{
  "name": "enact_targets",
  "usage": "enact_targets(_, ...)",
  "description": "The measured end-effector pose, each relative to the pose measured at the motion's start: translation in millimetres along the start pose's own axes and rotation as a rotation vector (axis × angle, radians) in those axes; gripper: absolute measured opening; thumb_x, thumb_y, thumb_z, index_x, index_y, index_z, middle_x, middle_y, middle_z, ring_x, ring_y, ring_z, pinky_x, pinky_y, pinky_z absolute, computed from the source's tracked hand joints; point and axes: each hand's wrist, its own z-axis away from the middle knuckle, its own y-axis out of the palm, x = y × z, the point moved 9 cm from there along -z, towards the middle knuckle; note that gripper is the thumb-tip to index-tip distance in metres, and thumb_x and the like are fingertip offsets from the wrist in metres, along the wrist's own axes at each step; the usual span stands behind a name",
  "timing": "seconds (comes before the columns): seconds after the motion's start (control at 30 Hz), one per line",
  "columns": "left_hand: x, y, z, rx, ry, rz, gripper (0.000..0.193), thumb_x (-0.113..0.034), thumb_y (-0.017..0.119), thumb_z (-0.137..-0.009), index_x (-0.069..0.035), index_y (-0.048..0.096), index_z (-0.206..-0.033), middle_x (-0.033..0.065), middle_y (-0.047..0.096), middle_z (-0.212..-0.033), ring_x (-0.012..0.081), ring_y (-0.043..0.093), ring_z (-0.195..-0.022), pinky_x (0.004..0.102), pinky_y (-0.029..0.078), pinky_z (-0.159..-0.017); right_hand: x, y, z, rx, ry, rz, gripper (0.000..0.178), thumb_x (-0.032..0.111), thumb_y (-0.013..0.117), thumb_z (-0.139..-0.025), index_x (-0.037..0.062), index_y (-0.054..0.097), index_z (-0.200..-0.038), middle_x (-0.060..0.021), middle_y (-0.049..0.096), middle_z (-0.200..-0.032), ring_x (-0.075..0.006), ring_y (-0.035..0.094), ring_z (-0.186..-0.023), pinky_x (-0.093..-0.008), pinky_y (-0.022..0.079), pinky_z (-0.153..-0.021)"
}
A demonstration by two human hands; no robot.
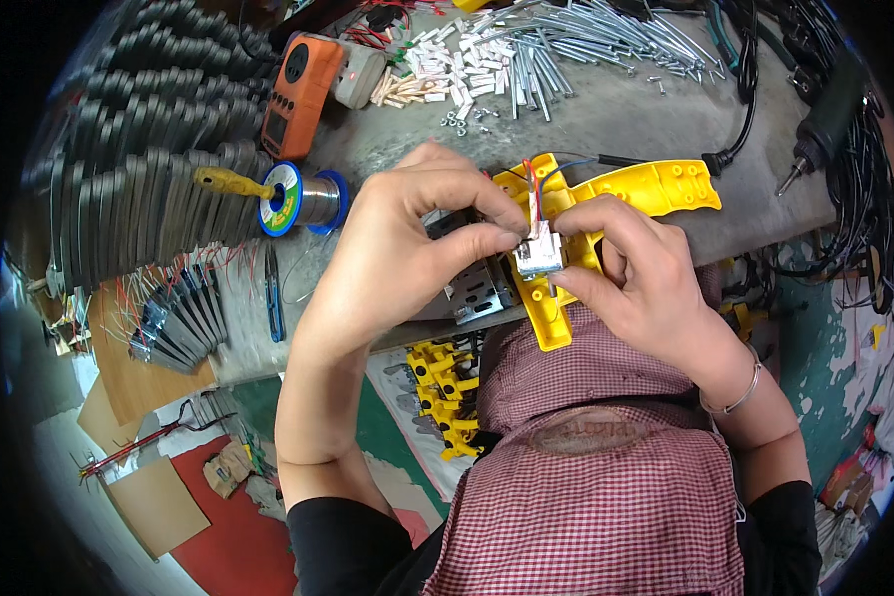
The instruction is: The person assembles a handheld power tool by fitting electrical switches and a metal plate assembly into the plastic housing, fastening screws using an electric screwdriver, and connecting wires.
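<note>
Between my hands is a small silver-and-white block [539,252] with a red and a blue wire rising from its top. My left hand [422,223] pinches its left side with thumb and forefinger. The thumb and forefinger of my right hand [638,260] close on its right side, the other fingers curled in. Right behind and below the block lies a yellow plastic housing half [646,189], with a long handle reaching right. I cannot tell whether the block touches the housing. A perforated metal plate [479,290] sits partly hidden under my left hand.
A solder spool [318,202] with a yellow-handled tool [230,183] stands left, near blue tweezers [274,298] and stacked dark strips [169,199]. White sleeves [467,60] and metal rods [606,40] lie at the back, beside an orange meter [300,94]. A dark electric screwdriver [824,129] hangs right.
</note>
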Motion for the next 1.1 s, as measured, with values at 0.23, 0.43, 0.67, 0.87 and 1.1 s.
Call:
enact_targets(0.23, 19.7, -1.9, 3.1, -0.032, -0.156, 0.227, 0.018, -0.005, 0.079, -0.073, 0.000, 0.071, -0.088, 0.0055, 0.067, -0.090, 0.0147, 0.059, -0.088, 0.0295, 0.045, -0.084, 2.1, -1.7, -1.7, -0.008, -0.054, -0.055, 0.031, 0.013, 0.073, -0.078, 0.0065, 0.059, -0.104, -0.0109, 0.064, -0.096, -0.0309, 0.065, -0.082, -0.0362, 0.052, -0.068)
enact_targets(0.43, 8.1, -3.4, 0.5, 0.031, -0.087, 0.044, 0.017, -0.007, 0.081, -0.070, -0.001, 0.072, -0.082, 0.0039, 0.067, -0.085, 0.0166, 0.056, -0.092, 0.0313, 0.042, -0.088, 2.8, 0.0, -4.0, 0.006, -0.013, -0.064, 0.028, 0.014, 0.072, -0.080, 0.0064, 0.059, -0.104, -0.0101, 0.064, -0.098, -0.0314, 0.065, -0.084, -0.0366, 0.052, -0.069)
enact_targets(0.67, 5.6, 4.1, -9.9, 0.173, -0.030, 0.076, 0.015, -0.006, 0.081, -0.068, -0.001, 0.072, -0.079, 0.0027, 0.066, -0.082, 0.0172, 0.054, -0.090, 0.0323, 0.042, -0.087, 2.3, 0.2, -3.7, 0.006, -0.008, -0.081, 0.029, 0.014, 0.072, -0.080, 0.0067, 0.059, -0.104, -0.0100, 0.065, -0.096, -0.0310, 0.066, -0.084, -0.0360, 0.052, -0.069)
enact_targets(0.87, 19.4, -4.0, -2.1, 0.015, -0.063, 0.210, 0.014, -0.003, 0.077, -0.073, -0.002, 0.073, -0.086, 0.0046, 0.069, -0.083, 0.0142, 0.061, -0.085, 0.0290, 0.047, -0.080, 2.0, 1.2, -3.8, 0.006, -0.011, -0.070, 0.030, 0.013, 0.073, -0.078, 0.0067, 0.058, -0.103, -0.0097, 0.065, -0.095, -0.0303, 0.066, -0.083, -0.0362, 0.052, -0.068)
enact_targets(1.1, 12.5, 1.3, -2.5, 0.069, -0.015, 0.127, 0.013, -0.002, 0.077, -0.073, -0.002, 0.072, -0.085, 0.0045, 0.069, -0.083, 0.0150, 0.061, -0.085, 0.0292, 0.048, -0.079, 0.6, 3.4, -3.8, 0.007, 0.024, -0.064, 0.029, 0.010, 0.073, -0.077, 0.0065, 0.059, -0.103, -0.0099, 0.065, -0.094, -0.0309, 0.066, -0.079, -0.0360, 0.051, -0.065)
